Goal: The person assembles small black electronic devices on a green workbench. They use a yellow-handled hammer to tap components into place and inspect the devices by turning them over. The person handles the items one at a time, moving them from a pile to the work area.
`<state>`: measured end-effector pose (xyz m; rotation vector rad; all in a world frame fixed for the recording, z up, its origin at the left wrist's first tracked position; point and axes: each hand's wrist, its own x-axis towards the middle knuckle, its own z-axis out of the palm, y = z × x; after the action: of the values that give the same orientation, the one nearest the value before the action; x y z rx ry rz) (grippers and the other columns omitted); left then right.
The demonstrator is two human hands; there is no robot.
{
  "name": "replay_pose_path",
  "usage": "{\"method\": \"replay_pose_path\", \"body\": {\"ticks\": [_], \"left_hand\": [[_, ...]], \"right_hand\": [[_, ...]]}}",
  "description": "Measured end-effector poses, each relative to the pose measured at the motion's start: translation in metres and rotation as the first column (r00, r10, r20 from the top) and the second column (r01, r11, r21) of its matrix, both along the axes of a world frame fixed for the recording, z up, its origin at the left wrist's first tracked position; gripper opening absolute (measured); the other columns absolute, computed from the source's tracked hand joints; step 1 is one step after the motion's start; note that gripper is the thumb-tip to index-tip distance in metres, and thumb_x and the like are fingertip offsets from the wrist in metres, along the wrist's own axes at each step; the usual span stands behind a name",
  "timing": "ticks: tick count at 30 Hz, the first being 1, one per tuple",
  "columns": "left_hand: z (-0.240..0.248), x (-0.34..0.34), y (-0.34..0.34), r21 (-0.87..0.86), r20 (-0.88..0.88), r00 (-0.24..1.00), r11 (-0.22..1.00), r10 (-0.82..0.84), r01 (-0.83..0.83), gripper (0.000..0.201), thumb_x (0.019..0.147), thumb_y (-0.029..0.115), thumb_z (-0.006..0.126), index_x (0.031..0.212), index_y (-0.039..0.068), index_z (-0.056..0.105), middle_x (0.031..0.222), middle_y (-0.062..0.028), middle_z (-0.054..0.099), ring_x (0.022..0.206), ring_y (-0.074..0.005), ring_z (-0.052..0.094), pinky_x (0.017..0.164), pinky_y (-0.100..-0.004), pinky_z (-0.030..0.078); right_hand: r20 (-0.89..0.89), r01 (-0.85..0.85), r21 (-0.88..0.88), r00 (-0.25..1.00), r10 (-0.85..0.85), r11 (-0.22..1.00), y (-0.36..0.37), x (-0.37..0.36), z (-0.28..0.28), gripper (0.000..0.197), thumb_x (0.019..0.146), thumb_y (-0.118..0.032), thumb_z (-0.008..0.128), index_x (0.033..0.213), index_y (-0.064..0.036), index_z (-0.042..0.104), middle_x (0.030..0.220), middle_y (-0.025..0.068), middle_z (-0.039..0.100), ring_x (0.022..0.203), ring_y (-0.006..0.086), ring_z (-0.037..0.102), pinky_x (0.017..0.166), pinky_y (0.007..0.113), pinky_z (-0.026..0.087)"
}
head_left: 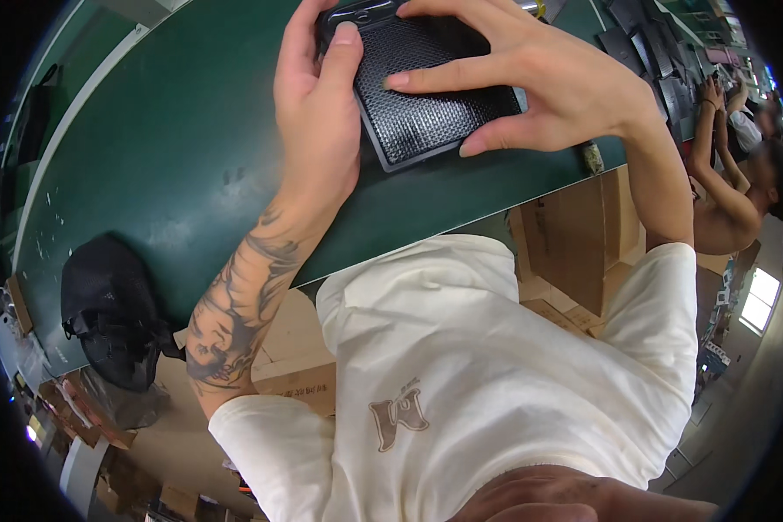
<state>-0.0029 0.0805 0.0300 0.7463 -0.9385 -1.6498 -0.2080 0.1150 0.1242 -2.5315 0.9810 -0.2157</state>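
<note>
A flat black rectangular case [435, 83] with a glossy woven texture and a grey rim lies at the top of the view, over the green table [191, 165]. My left hand [322, 113] grips its left edge, the thumb resting on the face near the upper corner. Across the woven face, my right hand [531, 83] has its fingers stretched and spread. One fingertip touches the middle of the face, and the thumb lies by the lower right edge. The case's upper edge is partly cut off by the frame.
A black bag [109, 304] sits at the table's left end. Several dark flat pieces [661, 70] are piled at the far right, near other people [739, 191]. A small speckled object [592, 158] lies at the front edge. Cardboard boxes [574, 235] stand below.
</note>
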Motion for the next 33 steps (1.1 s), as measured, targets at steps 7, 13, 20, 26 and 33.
{"method": "replay_pose_path", "body": {"ticks": [7, 13, 20, 26, 33], "left_hand": [[-0.014, 0.005, -0.007, -0.047, -0.09, 0.995, 0.998, -0.046, 0.042, 0.045, 0.105, 0.008, 0.056, 0.147, -0.002, 0.045, 0.139, -0.0101, 0.053, 0.125, -0.0173, 0.054, 0.108, -0.0296, 0.043], [-0.025, 0.003, -0.009, -0.2, 0.054, 0.998, 0.979, -0.025, 0.035, 0.039, 0.108, 0.015, 0.05, 0.143, -0.002, 0.047, 0.133, -0.0111, 0.056, 0.119, -0.0158, 0.054, 0.105, -0.0292, 0.044], [-0.039, -0.002, -0.018, -0.208, -0.079, 0.997, 0.978, 0.012, -0.028, 0.039, 0.108, 0.015, 0.048, 0.143, -0.002, 0.047, 0.134, -0.0139, 0.056, 0.12, -0.0183, 0.055, 0.105, -0.0309, 0.044], [-0.024, 0.009, -0.017, -0.363, 0.205, 0.976, 0.932, 0.077, 0.003, 0.049, 0.103, 0.009, 0.058, 0.149, -0.003, 0.043, 0.142, -0.0118, 0.049, 0.126, -0.0193, 0.052, 0.111, -0.0324, 0.039], [-0.006, 0.031, -0.02, -0.173, 0.444, 0.896, 0.981, -0.002, 0.088, 0.066, 0.096, 0.03, 0.074, 0.148, -0.001, 0.045, 0.127, -0.0109, 0.055, 0.116, -0.018, 0.055, 0.103, -0.0351, 0.046]], "right_hand": [[0.097, 0.062, -0.006, 0.993, -0.061, 0.998, 0.006, 0.004, -0.014, 0.058, 0.089, -0.038, 0.079, 0.142, -0.0202, 0.063, 0.15, 0.0273, 0.039, 0.137, 0.0481, 0.035, 0.115, 0.055, 0.031], [0.163, 0.195, -0.151, 0.972, -0.17, 0.969, 0.019, 0.026, -0.023, 0.053, 0.089, -0.04, 0.079, 0.134, -0.0159, 0.067, 0.141, 0.0254, 0.045, 0.133, 0.0488, 0.039, 0.113, 0.056, 0.034], [0.074, 0.187, -0.25, 0.982, -0.174, 0.95, 0.02, 0.033, -0.024, 0.061, 0.088, -0.039, 0.08, 0.139, -0.0124, 0.06, 0.139, 0.0244, 0.046, 0.133, 0.0494, 0.04, 0.114, 0.057, 0.034], [0.223, 0.46, -0.215, 0.882, -0.415, 0.862, 0.031, 0.019, -0.037, 0.08, 0.082, -0.043, 0.084, 0.145, -0.0047, 0.052, 0.145, 0.0251, 0.045, 0.137, 0.0464, 0.041, 0.113, 0.054, 0.038], [0.508, 0.688, 0.405, 0.378, -0.774, 0.602, 0.047, -0.027, -0.078, 0.077, 0.086, -0.025, 0.083, 0.151, -0.0051, 0.047, 0.149, 0.0213, 0.049, 0.139, 0.0338, 0.048, 0.116, 0.043, 0.04]]}}
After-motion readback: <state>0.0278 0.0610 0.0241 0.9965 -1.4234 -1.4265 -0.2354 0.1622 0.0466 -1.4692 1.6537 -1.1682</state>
